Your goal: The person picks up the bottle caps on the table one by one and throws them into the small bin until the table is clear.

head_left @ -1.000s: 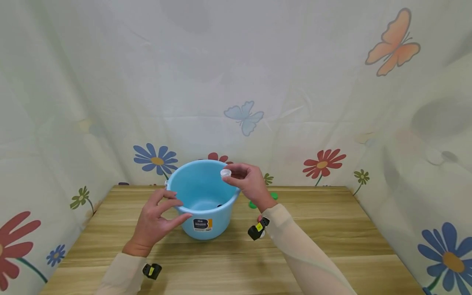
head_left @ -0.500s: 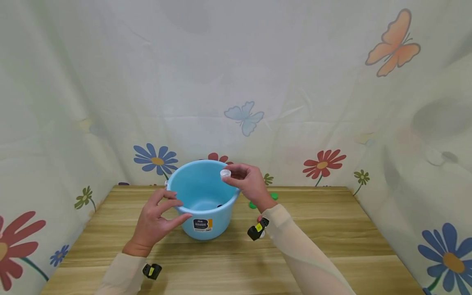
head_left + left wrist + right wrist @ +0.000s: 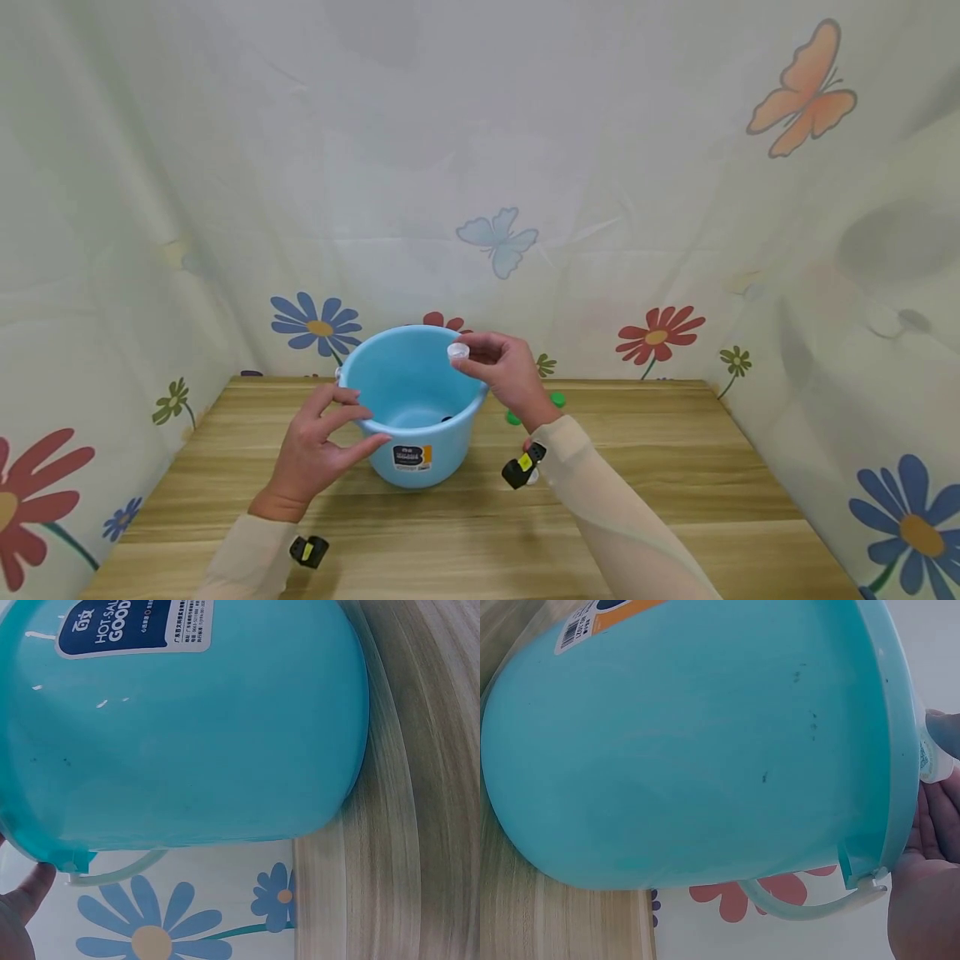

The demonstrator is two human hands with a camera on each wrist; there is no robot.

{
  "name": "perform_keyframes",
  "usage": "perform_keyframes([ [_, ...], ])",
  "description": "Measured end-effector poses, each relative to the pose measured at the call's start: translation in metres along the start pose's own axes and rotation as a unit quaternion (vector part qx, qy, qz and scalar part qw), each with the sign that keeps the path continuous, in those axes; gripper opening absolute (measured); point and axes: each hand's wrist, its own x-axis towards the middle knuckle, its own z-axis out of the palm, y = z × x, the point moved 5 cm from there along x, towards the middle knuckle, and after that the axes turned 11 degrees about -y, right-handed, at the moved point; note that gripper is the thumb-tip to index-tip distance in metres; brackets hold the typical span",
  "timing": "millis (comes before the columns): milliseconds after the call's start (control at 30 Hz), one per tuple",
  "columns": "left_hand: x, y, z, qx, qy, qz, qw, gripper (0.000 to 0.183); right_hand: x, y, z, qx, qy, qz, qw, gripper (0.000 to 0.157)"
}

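Observation:
A light blue bucket (image 3: 401, 454) stands upright on the wooden table, its label facing me. My left hand (image 3: 311, 446) grips the bucket's near left rim, fingertips over the edge and thumb along the outside. In the left wrist view a fingertip (image 3: 36, 889) meets the rim beside the handle mount. Over the right side of the bucket's mouth, my right hand (image 3: 513, 375) pinches a small white bottle cap (image 3: 458, 352) between thumb and fingers. The right wrist view shows that cap (image 3: 935, 759) just beyond the rim. A small dark thing (image 3: 447, 418) lies inside on the bucket's floor.
Green caps (image 3: 557, 399) lie on the table behind my right wrist. Partly hidden by the right wrist camera (image 3: 517, 472) is a white round piece (image 3: 533, 477). A flower-printed curtain (image 3: 585, 292) encloses the table's back and sides.

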Motion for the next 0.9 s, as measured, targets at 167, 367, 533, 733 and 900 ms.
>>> perform_keyframes([
  [167,-0.0008,0.0006,-0.0001,0.004,0.005,0.002,1.0,0.04,-0.0006,-0.0003,0.0005,-0.001,-0.001,-0.004,1.0,0.041],
  [367,-0.0019,0.0015,0.0007,0.006,0.011,0.011,0.9999,0.042,-0.0013,0.0015,-0.0001,-0.003,0.0,-0.014,1.0,0.053],
  [533,-0.0028,0.0009,0.0013,0.002,0.009,0.01,0.9999,0.042,-0.0037,0.0007,-0.0014,0.008,-0.002,-0.024,1.0,0.052],
  [733,-0.0035,-0.0003,0.0017,0.002,0.006,0.007,1.0,0.042,-0.007,0.0017,-0.0039,0.013,0.002,-0.029,1.0,0.051],
  [900,-0.0036,-0.0006,0.0018,0.003,0.006,0.004,1.0,0.041,-0.0091,0.0079,-0.0065,0.01,0.0,-0.023,1.0,0.057],
])
